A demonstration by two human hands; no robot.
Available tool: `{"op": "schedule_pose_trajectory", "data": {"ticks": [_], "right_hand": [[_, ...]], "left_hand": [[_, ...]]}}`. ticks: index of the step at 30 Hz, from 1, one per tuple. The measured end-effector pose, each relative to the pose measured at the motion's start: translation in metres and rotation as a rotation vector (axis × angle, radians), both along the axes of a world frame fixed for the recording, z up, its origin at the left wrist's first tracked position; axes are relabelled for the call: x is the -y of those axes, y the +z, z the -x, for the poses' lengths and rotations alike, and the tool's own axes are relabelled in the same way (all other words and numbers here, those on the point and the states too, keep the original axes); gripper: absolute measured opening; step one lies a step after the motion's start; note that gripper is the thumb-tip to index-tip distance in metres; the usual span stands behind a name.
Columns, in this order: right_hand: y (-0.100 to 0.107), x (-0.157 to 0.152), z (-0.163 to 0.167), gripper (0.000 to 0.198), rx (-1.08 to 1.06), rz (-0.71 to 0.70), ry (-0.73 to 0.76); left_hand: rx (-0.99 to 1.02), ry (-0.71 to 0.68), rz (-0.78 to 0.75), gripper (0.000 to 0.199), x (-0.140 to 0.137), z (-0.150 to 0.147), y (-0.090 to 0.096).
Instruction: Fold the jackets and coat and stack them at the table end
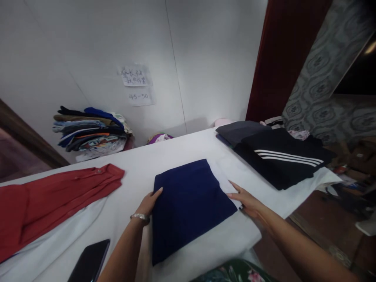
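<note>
A folded navy blue garment (188,203) lies flat on the white-covered table in front of me. My left hand (151,201), with a bracelet at the wrist, grips its left edge; the thumb rests on top and the other fingers are hidden behind the edge. At the opposite side, my right hand (245,199) holds the right edge, where a white strip shows beside the navy cloth. Whether that strip belongs to the garment I cannot tell.
Red clothing (58,199) is spread at the left, with a dark phone (89,260) nearer me. Folded dark clothes (276,156) lie at the right end of the white table (138,156). A clothes stack (94,129) stands beyond the far edge, below paper signs (138,86) on the wall.
</note>
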State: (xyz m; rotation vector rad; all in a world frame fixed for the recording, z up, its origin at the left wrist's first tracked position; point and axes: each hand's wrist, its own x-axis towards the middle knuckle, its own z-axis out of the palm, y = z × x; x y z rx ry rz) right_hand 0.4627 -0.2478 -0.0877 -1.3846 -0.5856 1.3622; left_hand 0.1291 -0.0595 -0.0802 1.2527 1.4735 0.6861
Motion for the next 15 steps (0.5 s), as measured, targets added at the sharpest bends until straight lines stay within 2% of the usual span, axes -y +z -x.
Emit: {"op": "schedule_pose_trajectory", "data": {"ticks": [3, 6, 10, 13, 15], "right_hand": [[0.006, -0.006, 0.002, 0.088, 0.01, -0.052, -0.044], [0.022, -0.017, 0.004, 0.087, 0.066, -0.156, -0.044], [0.041, -0.039, 0.003, 0.084, 0.183, -0.254, -0.022], [0.037, -0.062, 0.003, 0.084, 0.218, -0.229, -0.034], [0.024, -0.075, 0.006, 0.085, 0.169, -0.127, -0.048]], "left_hand": [[0.158, -0.033, 0.122, 0.035, 0.008, -0.005, 0.009], [0.206, 0.041, 0.009, 0.024, 0.01, -0.008, 0.026], [0.22, 0.136, -0.088, 0.023, 0.0, 0.006, 0.045], [0.187, 0.202, -0.074, 0.028, -0.01, 0.018, 0.042], [0.105, 0.235, -0.02, 0.033, -0.013, 0.022, 0.032]]}}
